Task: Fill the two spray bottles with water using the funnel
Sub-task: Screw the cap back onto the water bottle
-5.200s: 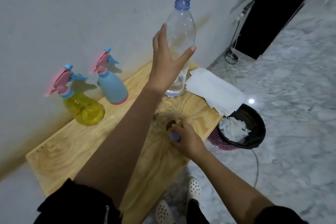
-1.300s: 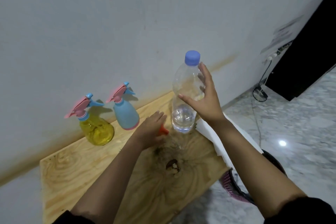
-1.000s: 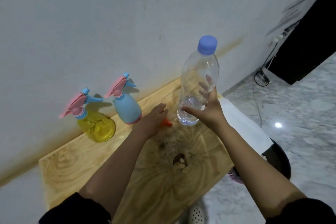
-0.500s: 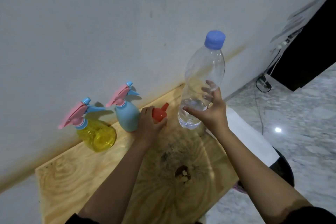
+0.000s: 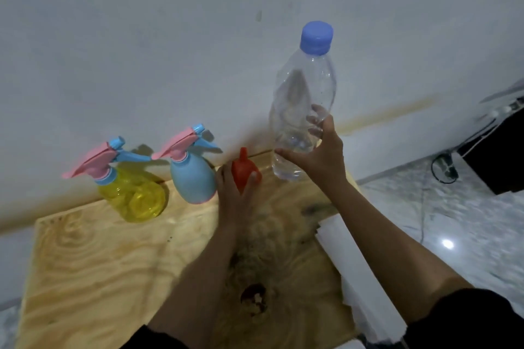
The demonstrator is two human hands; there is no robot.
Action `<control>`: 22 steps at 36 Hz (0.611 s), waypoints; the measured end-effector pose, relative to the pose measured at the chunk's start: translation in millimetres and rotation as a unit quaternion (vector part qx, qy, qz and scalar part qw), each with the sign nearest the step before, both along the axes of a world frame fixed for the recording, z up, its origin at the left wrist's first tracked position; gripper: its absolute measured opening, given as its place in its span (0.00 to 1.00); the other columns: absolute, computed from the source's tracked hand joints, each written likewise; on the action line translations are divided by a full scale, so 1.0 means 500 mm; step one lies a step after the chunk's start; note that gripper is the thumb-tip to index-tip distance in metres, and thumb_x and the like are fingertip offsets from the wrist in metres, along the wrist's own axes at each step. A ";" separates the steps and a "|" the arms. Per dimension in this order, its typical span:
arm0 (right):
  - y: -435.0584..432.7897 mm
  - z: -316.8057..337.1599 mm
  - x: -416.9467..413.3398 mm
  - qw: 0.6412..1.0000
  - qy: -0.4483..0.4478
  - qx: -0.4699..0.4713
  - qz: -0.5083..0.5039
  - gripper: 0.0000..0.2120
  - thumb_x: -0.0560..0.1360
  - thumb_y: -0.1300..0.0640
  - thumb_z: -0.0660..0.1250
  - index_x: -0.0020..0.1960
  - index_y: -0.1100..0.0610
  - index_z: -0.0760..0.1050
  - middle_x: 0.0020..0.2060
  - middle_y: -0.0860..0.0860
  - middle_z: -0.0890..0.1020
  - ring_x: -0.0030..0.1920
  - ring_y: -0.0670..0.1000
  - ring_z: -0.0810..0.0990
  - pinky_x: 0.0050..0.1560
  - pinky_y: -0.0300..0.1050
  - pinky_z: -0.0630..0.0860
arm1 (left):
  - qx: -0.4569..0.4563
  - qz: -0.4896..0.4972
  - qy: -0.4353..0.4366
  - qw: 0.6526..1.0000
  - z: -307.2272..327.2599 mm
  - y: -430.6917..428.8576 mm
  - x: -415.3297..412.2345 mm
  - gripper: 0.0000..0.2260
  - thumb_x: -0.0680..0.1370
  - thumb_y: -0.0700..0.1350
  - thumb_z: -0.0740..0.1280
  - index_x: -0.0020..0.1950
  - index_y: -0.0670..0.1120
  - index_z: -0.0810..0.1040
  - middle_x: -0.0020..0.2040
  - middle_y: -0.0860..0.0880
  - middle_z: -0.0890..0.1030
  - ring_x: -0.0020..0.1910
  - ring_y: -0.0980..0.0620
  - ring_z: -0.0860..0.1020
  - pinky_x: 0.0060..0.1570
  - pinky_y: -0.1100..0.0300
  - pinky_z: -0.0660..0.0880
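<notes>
Red funnel [image 5: 243, 170] — in left hand [image 5: 234, 200]

table [image 5: 93, 261]: pale grained wood, knotted, matt
water bottle [image 5: 304, 99]: clear glossy plastic
funnel [image 5: 242, 171]: smooth red plastic
floor [image 5: 467, 224]: polished marble

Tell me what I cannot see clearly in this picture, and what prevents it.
Head view:
- Funnel: wide mouth hidden by the left hand holding it.
- Bottle: water level unclear, because of blur and the right hand gripping it.
- Blue sprayer: contents hidden by its opaque body.
- Paper: right part covered by the right arm.
</notes>
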State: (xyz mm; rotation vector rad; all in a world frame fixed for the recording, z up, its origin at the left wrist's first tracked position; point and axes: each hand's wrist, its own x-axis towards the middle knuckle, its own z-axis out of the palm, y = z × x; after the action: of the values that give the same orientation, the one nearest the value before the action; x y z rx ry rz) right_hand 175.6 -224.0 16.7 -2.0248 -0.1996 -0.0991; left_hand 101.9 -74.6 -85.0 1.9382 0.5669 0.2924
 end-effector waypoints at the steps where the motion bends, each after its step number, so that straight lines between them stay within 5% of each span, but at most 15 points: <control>1: 0.001 -0.005 0.005 1.000 0.000 0.003 0.008 0.46 0.55 0.45 0.81 0.67 0.51 0.64 0.57 0.46 0.77 0.57 0.48 0.78 0.54 0.51 0.79 | -0.005 0.001 0.002 1.000 -0.003 -0.002 0.003 0.26 0.75 0.59 0.65 0.69 0.53 0.62 0.66 0.51 0.68 0.61 0.56 0.69 0.57 0.62 0.65; 13: 0.006 -0.052 0.059 0.994 0.007 0.030 0.103 0.48 0.61 0.53 0.80 0.72 0.52 0.56 0.66 0.50 0.68 0.63 0.47 0.70 0.53 0.22 0.68 | 0.103 -0.042 0.033 0.993 0.001 0.015 0.016 0.22 0.76 0.50 0.69 0.66 0.47 0.66 0.61 0.50 0.70 0.57 0.54 0.69 0.58 0.62 0.66; 15: 0.007 -0.053 0.062 0.993 0.010 0.019 0.116 0.49 0.62 0.52 0.80 0.73 0.52 0.53 0.68 0.51 0.66 0.66 0.48 0.68 0.57 0.25 0.68 | 0.117 -0.047 0.057 0.990 -0.001 0.019 0.011 0.25 0.75 0.49 0.70 0.69 0.46 0.66 0.67 0.47 0.68 0.63 0.51 0.68 0.64 0.61 0.63; 19: 0.001 -0.056 0.066 0.990 -0.001 -0.031 0.137 0.50 0.64 0.46 0.78 0.74 0.54 0.50 0.69 0.52 0.63 0.69 0.50 0.64 0.68 0.50 0.68 | 0.128 -0.035 0.091 0.987 0.008 0.013 0.007 0.27 0.75 0.48 0.69 0.71 0.44 0.65 0.68 0.44 0.65 0.66 0.47 0.66 0.67 0.56 0.63; 22: -0.007 -0.052 0.056 0.989 -0.028 -0.083 0.121 0.51 0.62 0.38 0.74 0.74 0.58 0.53 0.64 0.55 0.65 0.65 0.53 0.64 0.66 0.54 0.68 | 0.148 -0.024 0.100 0.984 0.012 0.005 0.008 0.28 0.74 0.48 0.71 0.70 0.44 0.65 0.66 0.43 0.64 0.65 0.45 0.66 0.66 0.54 0.64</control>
State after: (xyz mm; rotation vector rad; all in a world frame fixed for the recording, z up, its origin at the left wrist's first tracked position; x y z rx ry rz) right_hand 203.6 -227.3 -9.1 -2.1476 -0.5010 0.0146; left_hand 106.0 -72.0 -78.9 2.2823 0.6349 0.1579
